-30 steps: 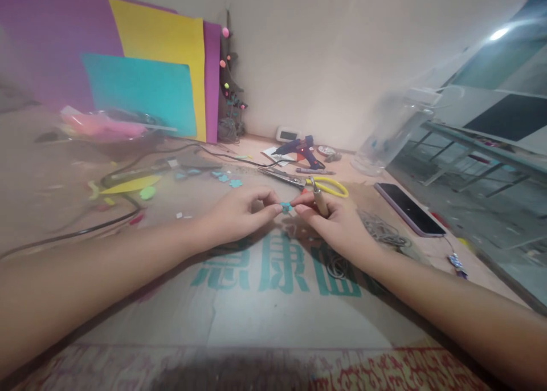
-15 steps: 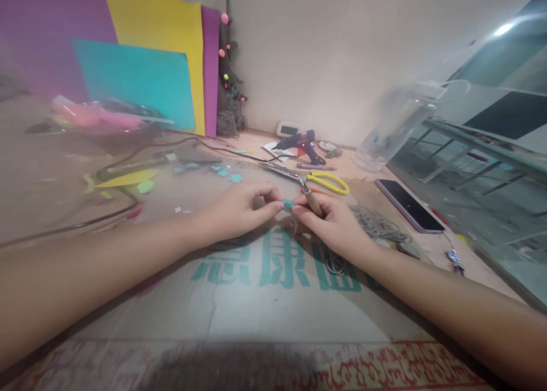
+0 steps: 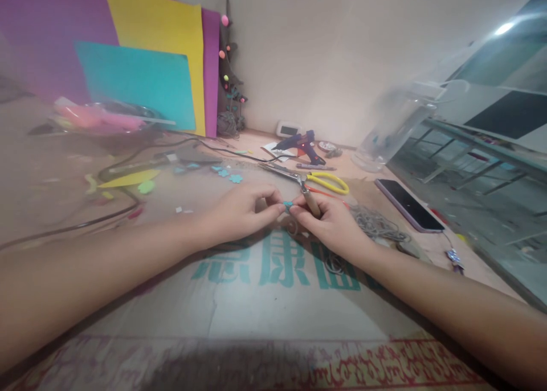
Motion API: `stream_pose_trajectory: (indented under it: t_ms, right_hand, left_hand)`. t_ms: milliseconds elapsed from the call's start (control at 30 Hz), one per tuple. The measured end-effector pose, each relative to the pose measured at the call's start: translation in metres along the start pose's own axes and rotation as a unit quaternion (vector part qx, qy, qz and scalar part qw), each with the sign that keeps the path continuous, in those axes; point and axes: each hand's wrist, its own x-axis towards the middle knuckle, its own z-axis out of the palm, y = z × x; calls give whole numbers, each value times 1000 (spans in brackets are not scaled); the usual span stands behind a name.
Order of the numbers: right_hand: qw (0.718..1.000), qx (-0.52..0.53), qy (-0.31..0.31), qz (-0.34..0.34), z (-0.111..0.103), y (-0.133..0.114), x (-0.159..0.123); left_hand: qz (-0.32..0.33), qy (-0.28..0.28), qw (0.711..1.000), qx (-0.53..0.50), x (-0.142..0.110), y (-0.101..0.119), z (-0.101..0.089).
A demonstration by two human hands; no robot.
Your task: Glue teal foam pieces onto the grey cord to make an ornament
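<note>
Hands: left hand (image 3: pixel 239 208), right hand (image 3: pixel 327 220) pinch teal flower (image 3: pixel 288 204) | right perhaps grips stick (image 3: pixel 311 203) | scissors (image 3: pixel 311 179) just beyond

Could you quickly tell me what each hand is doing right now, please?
Left hand: fingers pinched on the small teal piece.
Right hand: fingers on the same piece, a wooden-handled tool tucked in its grip.

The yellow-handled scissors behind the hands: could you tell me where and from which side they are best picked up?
Take the scissors by the yellow loops at their right end, coming from the right; the blades point left, and the right hand is nearest.
</note>
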Motion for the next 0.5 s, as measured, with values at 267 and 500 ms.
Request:
stream_pose_trajectory:
  t_ms: [267,500]
  right_hand:
    - [1000,-7,17,1,-2,-6,0]
    - [1000,12,5,5,-2,-2,-1]
  left_hand:
    - [15,-20,1000,1,1,-2,-3]
    - [5,-17,1000,-2,0,-4,-2]
